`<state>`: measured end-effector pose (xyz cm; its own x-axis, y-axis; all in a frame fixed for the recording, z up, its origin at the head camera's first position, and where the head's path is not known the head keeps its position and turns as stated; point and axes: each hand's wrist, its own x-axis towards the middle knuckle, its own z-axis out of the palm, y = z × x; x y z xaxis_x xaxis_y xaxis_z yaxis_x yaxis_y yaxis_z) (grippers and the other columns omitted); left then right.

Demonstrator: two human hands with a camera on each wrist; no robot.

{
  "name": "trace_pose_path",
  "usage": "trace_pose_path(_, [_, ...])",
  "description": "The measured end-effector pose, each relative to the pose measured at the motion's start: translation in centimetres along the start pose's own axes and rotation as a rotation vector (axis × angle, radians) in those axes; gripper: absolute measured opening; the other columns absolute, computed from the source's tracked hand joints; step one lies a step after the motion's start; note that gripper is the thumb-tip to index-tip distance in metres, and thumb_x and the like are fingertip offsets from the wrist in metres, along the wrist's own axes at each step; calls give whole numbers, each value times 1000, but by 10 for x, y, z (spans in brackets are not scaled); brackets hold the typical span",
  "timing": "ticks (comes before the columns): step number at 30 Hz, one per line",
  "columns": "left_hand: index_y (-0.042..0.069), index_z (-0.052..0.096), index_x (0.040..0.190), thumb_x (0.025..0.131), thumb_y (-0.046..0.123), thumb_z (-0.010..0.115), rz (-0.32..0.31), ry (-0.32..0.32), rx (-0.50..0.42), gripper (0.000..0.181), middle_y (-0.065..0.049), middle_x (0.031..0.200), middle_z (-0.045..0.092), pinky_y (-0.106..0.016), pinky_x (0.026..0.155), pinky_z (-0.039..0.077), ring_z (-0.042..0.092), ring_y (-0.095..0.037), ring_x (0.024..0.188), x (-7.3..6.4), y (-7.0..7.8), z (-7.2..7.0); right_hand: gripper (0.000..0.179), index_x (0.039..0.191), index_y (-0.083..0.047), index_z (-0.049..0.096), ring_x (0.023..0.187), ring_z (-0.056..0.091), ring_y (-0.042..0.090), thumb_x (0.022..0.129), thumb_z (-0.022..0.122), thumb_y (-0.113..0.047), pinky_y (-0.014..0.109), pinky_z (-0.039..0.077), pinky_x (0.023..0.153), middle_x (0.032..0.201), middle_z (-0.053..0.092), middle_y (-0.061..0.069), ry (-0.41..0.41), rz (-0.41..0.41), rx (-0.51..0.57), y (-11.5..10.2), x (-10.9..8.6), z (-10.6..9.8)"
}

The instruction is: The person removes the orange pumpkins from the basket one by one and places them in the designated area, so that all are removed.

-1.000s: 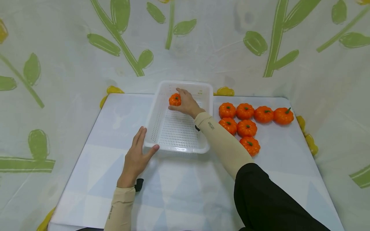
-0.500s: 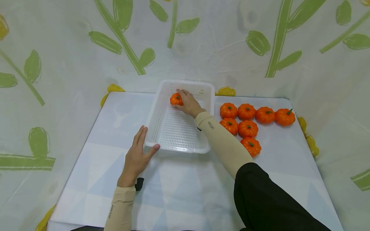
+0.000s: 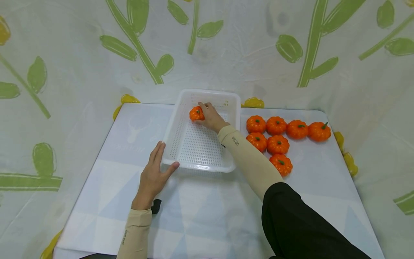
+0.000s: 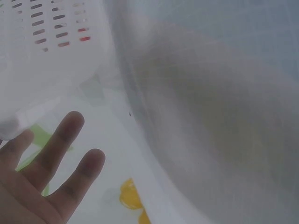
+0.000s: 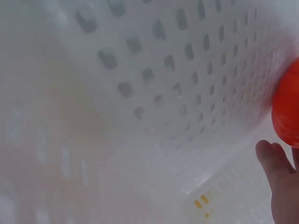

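Observation:
A white perforated plastic basket (image 3: 202, 168) sits on the table. Inside its far left part is a small orange pumpkin (image 3: 196, 113) with a green stem. My right hand (image 3: 211, 118) reaches into the basket, its fingers right at the pumpkin's right side. In the right wrist view, a fingertip (image 5: 264, 148) shows just beside the orange pumpkin (image 5: 287, 105), with a small gap. My left hand (image 3: 153, 178) is spread at the basket's near left corner, thumb at the front rim. The left wrist view shows its fingers (image 4: 70, 126) extended beside the basket wall (image 4: 60, 65).
Several more orange pumpkins (image 3: 277, 144) stand in rows on the table to the right of the basket, partly behind my right forearm. A pale patterned cloth covers the table (image 3: 200, 223). Behind it hangs a curtain (image 3: 233, 50) printed with green stems and leaves.
My right hand's fingers, spread wide around the pumpkin a second ago, have drawn in to its right side. The pumpkin has shifted slightly. My left hand stays at the basket's corner.

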<state>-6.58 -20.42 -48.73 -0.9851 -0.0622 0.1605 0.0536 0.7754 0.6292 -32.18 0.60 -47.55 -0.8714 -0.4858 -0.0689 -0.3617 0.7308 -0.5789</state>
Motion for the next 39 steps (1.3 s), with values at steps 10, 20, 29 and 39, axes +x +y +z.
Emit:
trace_pose_path(10, [29, 17, 164, 94, 59, 64, -1, 1, -7, 90, 8, 169, 15, -60, 91, 49, 40, -37, 143, 0, -1, 1, 80, 155, -7, 33, 138, 44, 30, 93, 74, -37, 40, 38, 115, 156, 29, 15, -2, 30, 4, -1, 1, 5])
trace_pose_path(20, [30, 17, 164, 94, 59, 64, 3, 3, -9, 90, 8, 169, 15, -61, 93, 48, 39, -37, 144, 1, -1, 0, 82, 154, -3, 32, 139, 43, 30, 92, 77, -33, 40, 35, 117, 154, 38, 16, 16, 11, 17, -2, 2, 8])
trace_pose_path(29, [29, 16, 164, 94, 58, 64, 7, -4, -14, 89, 7, 169, 15, -60, 91, 49, 40, -37, 143, 0, 1, 0, 80, 155, -10, 33, 138, 44, 30, 92, 77, -30, 42, 35, 116, 155, 35, 15, 23, 14, 52, -2, -2, 7])
trace_pose_path(39, [28, 16, 164, 94, 59, 63, 7, -4, 1, 90, 6, 169, 15, -60, 89, 50, 43, -40, 140, -1, 0, -1, 79, 155, -12, 35, 137, 44, 29, 91, 78, -30, 40, 37, 116, 155, 35, 14, 50, -9, 83, -9, -5, 7])
